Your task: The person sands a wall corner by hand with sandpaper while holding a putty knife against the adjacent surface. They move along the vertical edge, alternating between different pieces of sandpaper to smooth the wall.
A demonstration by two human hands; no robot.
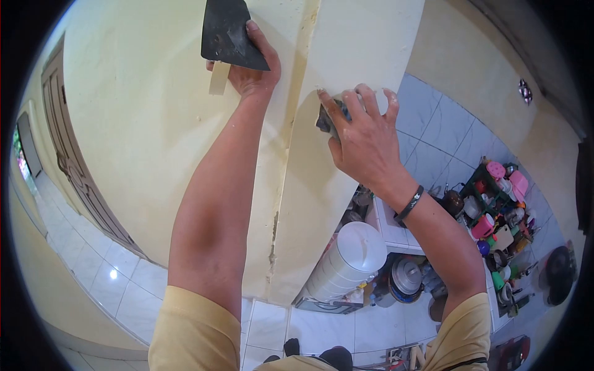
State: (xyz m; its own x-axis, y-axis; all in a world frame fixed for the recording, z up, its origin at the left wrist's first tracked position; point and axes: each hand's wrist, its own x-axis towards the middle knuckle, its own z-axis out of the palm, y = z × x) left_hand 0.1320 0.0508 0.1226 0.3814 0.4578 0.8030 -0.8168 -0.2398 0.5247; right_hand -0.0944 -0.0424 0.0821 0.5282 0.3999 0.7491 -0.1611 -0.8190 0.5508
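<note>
My left hand (255, 73) is raised against the cream wall, its fingers closed around a dark, flat, wide-bladed putty knife (230, 34) with pale smears on the blade. A short pale strip (219, 78) sticks out below the blade. On the face of the pillar (359, 37), my right hand (369, 139) presses a small dark grey pad (328, 120) that looks like folded sandpaper. Its fingers are bent over the pad, with whitish dust on the fingertips. Between the hands, a vertical crack (275, 238) with chipped paint runs down the corner where wall meets pillar.
Stacked white buckets (352, 253) stand low beside the pillar, close to a lidded metal pot (406, 276). Crowded kitchenware and a dark green rack (479, 185) fill the counter at right. A brown door (77, 154) stands at left. White tiles (322, 328) cover the floor.
</note>
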